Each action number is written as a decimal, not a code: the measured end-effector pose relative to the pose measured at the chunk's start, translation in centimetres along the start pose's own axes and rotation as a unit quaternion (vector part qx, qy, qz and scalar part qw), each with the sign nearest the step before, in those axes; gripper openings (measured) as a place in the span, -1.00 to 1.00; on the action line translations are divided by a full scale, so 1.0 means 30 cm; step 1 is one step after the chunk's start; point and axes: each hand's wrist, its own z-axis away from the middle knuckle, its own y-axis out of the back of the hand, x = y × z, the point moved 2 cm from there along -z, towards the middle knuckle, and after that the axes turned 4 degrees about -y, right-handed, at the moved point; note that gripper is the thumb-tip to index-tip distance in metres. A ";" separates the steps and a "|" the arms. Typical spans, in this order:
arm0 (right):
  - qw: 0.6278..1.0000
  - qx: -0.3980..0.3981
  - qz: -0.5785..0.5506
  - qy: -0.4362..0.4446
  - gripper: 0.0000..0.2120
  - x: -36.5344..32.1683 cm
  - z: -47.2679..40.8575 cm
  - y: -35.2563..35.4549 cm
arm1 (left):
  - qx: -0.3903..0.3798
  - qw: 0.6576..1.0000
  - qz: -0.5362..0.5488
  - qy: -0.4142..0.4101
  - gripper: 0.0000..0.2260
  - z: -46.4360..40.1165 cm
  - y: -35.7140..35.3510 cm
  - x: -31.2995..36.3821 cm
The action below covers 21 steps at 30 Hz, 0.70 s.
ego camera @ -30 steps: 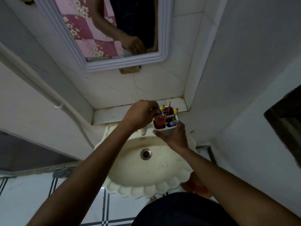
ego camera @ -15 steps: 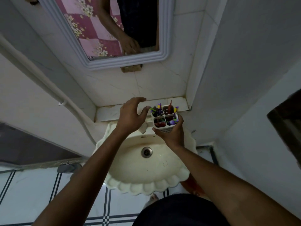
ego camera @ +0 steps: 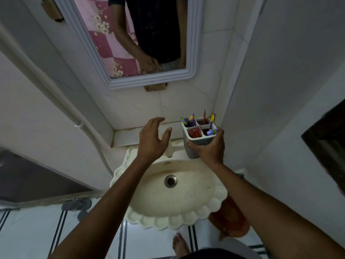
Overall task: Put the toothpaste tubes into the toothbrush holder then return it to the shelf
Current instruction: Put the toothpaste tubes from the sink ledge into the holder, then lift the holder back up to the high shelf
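A white toothbrush holder (ego camera: 194,142) with four compartments is gripped from below by my right hand (ego camera: 209,148), held just above the basin's back rim near the right end of the tiled shelf (ego camera: 127,136). A red toothpaste tube (ego camera: 195,133) sits in its front-left compartment. Several coloured toothbrushes (ego camera: 211,121) stick up from the other compartments. My left hand (ego camera: 153,141) hovers with fingers spread to the left of the holder, over the tap (ego camera: 169,146), holding nothing.
A cream scalloped washbasin (ego camera: 177,219) with a metal drain (ego camera: 170,181) lies below the hands. A framed mirror (ego camera: 190,71) hangs above the shelf. The right wall (ego camera: 280,90) stands close to the holder. A white pipe (ego camera: 80,126) runs down at left. An orange bucket (ego camera: 231,219) sits on the floor.
My left hand left the top of the holder, opened, and drew away to the left. My right hand carried the holder up and to the right, nearer the shelf corner.
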 end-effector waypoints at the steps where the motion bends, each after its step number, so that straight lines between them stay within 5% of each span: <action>1: 1.000 0.011 -0.017 0.014 0.13 -0.039 -0.007 0.015 | 0.001 1.000 0.000 -0.005 -0.57 -0.004 0.009 0.008; 10: 0.979 0.078 -0.110 0.153 0.05 -0.525 -0.115 0.190 | 0.077 0.995 0.003 -0.069 -0.55 -0.149 0.201 0.203; 21: 0.937 0.108 -0.201 0.264 -0.03 -1.253 -0.143 0.526 | 0.231 0.949 0.007 -0.214 -0.50 -0.444 0.721 0.676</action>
